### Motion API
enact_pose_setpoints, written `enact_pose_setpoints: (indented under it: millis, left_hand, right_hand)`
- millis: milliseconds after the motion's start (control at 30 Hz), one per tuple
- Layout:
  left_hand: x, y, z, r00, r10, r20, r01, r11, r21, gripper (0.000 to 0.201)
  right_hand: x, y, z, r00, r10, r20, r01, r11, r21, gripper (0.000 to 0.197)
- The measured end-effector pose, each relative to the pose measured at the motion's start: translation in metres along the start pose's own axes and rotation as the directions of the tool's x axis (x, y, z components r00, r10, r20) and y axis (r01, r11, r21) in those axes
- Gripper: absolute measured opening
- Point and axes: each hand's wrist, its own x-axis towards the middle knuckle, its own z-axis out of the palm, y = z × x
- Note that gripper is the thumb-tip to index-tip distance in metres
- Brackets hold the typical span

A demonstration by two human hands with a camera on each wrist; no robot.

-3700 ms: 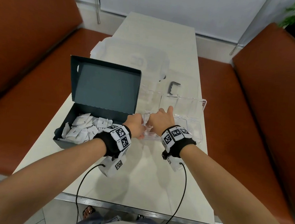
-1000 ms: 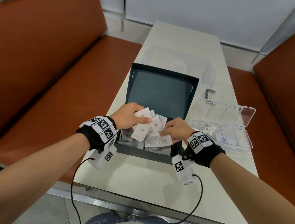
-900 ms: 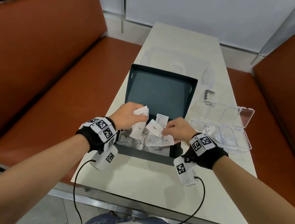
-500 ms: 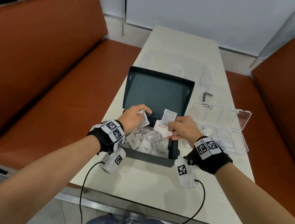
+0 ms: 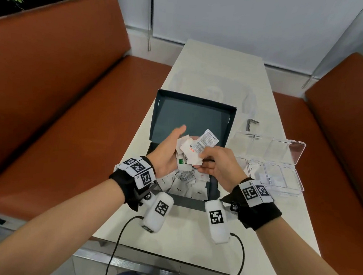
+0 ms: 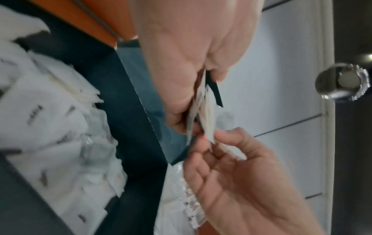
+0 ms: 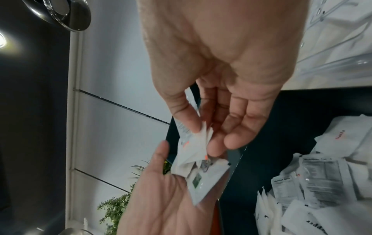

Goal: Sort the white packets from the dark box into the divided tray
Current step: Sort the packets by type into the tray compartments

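Table (image 5: 189, 236), packets (image 5: 193, 151) pinched between fingers (image 5: 205, 156)

The dark box (image 5: 191, 125) sits mid-desk (image 5: 218, 59), its lid standing up at the far side and loose packets (image 5: 185, 186) lying inside. The divided tray (image 5: 270, 165) lies just right of it, an angled bracket (image 5: 251, 123) behind the tray. Benches (image 5: 55, 87) flank the desk on both sides.
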Motion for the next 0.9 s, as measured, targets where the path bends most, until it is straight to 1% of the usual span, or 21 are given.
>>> enact_pose_setpoints:
  millis: [33,67,100,167,233,300,367,433,500,567,633,700,767,833,900]
  left_hand:
    - [0.000,0.000,0.003,0.998,-0.028,0.047,0.030,0.999,-0.042,0.058]
    - [0.001,0.000,0.006,0.997,-0.023,0.068,0.025,0.999,-0.038,0.063]
    - [0.002,-0.002,0.009,0.998,0.011,0.055,-0.011,1.000,0.001,0.057]
    - [0.005,-0.006,0.014,0.995,0.097,-0.005,-0.096,0.990,0.100,0.036]
    - [0.009,-0.010,0.018,0.987,0.148,-0.062,-0.140,0.983,0.120,0.031]
    - [0.013,-0.012,0.020,0.979,0.167,-0.119,-0.154,0.982,0.107,0.031]
    - [0.013,-0.012,0.023,0.975,0.178,-0.134,-0.166,0.981,0.097,0.029]
    - [0.013,-0.012,0.027,0.978,0.191,-0.088,-0.180,0.976,0.119,0.027]
    - [0.014,-0.014,0.034,0.976,0.209,-0.057,-0.194,0.960,0.204,0.030]
    - [0.016,-0.015,0.042,0.972,0.227,-0.066,-0.203,0.944,0.262,0.032]
    - [0.021,-0.017,0.049,0.968,0.235,-0.089,-0.203,0.940,0.275,0.032]
    - [0.025,-0.017,0.058,0.971,0.213,-0.104,-0.181,0.948,0.261,0.037]
    - [0.029,-0.018,0.071,0.983,0.163,-0.086,-0.136,0.957,0.257,0.044]
    - [0.034,-0.018,0.087,0.991,0.122,-0.051,-0.105,0.961,0.258,0.044]
    - [0.039,-0.020,0.103,0.994,0.108,-0.030,-0.098,0.965,0.244,0.036]
  right_hand:
    - [0.000,0.000,0.002,1.000,0.003,-0.002,-0.003,1.000,0.012,0.015]
    - [0.000,-0.001,0.003,1.000,0.007,-0.002,-0.007,1.000,0.024,0.014]
    - [0.000,-0.003,0.003,1.000,0.011,0.002,-0.011,0.999,0.032,0.013]
    - [0.000,-0.005,0.002,0.999,0.017,0.029,-0.018,1.000,0.018,0.011]
    - [-0.001,-0.007,-0.002,0.998,0.029,0.052,-0.026,0.999,-0.045,0.007]
    - [-0.002,-0.007,-0.009,1.000,0.014,0.023,-0.011,0.990,-0.140,0.006]
    - [-0.001,-0.009,-0.019,0.998,-0.037,-0.059,0.025,0.981,-0.191,0.008]
    - [-0.001,-0.011,-0.031,0.986,-0.106,-0.127,0.081,0.980,-0.184,0.016]
    - [-0.002,-0.014,-0.042,0.982,-0.160,-0.096,0.139,0.969,-0.202,0.020]
    - [-0.005,-0.017,-0.053,0.969,-0.238,-0.063,0.222,0.956,-0.193,0.011]
    - [-0.008,-0.022,-0.067,0.936,-0.334,-0.109,0.316,0.936,-0.153,0.003]
    - [-0.010,-0.028,-0.084,0.890,-0.426,-0.166,0.403,0.902,-0.155,0.011]
    - [-0.010,-0.031,-0.101,0.844,-0.508,-0.173,0.458,0.850,-0.262,0.018]
    - [-0.013,-0.033,-0.117,0.820,-0.564,-0.102,0.470,0.764,-0.441,0.019]
    - [-0.015,-0.033,-0.133,0.829,-0.559,0.009,0.468,0.685,-0.559,0.023]
